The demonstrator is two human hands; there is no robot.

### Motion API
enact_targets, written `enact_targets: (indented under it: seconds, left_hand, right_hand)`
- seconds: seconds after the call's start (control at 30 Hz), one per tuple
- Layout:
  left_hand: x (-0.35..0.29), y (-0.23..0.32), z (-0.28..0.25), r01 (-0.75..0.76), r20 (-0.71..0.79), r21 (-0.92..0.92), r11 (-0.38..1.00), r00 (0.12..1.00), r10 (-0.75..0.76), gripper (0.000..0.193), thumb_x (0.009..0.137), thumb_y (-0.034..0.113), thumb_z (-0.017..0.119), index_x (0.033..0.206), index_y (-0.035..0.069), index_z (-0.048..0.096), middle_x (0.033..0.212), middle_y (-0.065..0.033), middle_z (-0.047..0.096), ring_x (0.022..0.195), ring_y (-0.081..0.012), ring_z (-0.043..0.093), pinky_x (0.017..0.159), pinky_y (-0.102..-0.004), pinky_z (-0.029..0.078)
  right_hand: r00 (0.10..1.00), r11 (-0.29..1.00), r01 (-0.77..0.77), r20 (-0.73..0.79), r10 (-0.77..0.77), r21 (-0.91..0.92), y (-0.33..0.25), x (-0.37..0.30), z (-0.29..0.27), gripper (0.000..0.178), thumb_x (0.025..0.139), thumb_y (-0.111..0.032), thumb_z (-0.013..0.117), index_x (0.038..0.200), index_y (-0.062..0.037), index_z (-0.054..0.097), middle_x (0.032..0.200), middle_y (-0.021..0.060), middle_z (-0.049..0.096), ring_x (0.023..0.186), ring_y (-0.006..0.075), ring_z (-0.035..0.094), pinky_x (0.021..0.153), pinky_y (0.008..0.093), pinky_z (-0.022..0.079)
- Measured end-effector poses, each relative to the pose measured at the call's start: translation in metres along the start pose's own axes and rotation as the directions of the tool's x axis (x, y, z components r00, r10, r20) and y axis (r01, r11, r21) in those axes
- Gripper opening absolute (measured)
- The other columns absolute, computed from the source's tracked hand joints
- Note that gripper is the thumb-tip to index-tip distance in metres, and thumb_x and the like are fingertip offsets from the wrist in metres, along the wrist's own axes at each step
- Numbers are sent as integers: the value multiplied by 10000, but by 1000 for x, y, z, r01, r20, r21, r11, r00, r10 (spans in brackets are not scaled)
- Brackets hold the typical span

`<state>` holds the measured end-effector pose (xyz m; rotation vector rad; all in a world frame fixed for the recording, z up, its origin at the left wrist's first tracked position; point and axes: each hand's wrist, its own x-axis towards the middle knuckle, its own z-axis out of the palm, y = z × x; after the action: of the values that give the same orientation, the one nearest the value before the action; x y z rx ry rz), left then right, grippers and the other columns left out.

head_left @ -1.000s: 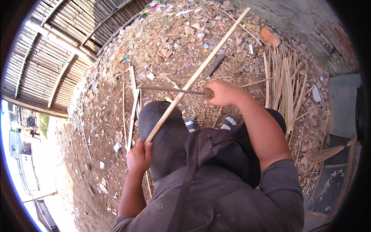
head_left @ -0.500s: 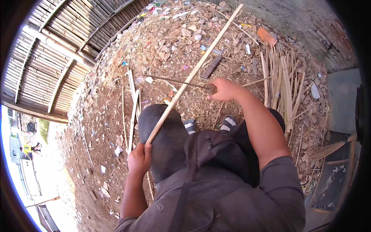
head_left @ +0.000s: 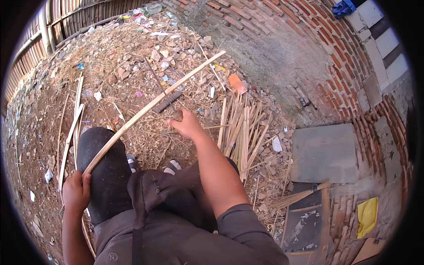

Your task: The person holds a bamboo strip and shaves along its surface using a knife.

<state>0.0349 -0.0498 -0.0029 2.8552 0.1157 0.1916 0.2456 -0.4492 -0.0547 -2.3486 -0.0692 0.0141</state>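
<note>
Shaving a bamboo strip (head_left: 150, 106) over your knee.
Left hand (head_left: 76, 192) clamps its near end; right hand (head_left: 187, 125) grips the knife (head_left: 170, 100). Cut away from yourself.

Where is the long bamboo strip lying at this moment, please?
In the head view, the bamboo strip runs diagonally from the left hand, over the knee, up past the right hand.

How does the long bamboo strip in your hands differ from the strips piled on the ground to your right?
The held strip is far longer than any in the pile. It is raised off the ground, slanting from the left hand up past the right hand, while the pile lies flat on the dirt. It is single; the pile is many strips bunched together. Both are pale, thin split bamboo.
</note>
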Motion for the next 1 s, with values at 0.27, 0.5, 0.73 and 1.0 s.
enact_targets:
  seconds: [0.27,0.5,0.73,1.0]
  left_hand:
    - [-14,6,5,60,97,0,998,993,-60,454,985,453,532,784,46,551,694,-224,631,660,-458,626,580,-561,467]
    - [-8,38,13,59,215,26,998,975,-63,470,1007,487,475,878,43,560,769,-247,653,739,-486,635,655,-579,484]
    - [-5,9,9,67,225,49,997,971,-77,425,1005,440,479,886,39,555,779,-264,638,780,-491,630,681,-589,471]
    - [-1,8,10,-33,127,1,999,991,33,357,986,320,545,774,35,511,654,-237,602,648,-470,617,579,-553,473]
  right_hand:
    - [994,992,40,100,-52,117,-25,-8,-13,631,803,-446,772,1184,36,626,986,155,713,898,245,682,799,374,522]
    - [999,999,34,31,-34,6,-23,-29,-43,490,789,-337,789,1077,37,659,836,162,664,789,258,657,737,391,511]
    - [913,908,366,267,-309,-203,-65,-34,-18,259,757,-225,738,915,-38,654,781,181,668,728,368,665,660,480,513]
    - [975,989,112,204,-90,-96,-31,-13,-13,277,728,-186,688,992,-101,693,820,171,686,761,359,676,729,473,543]
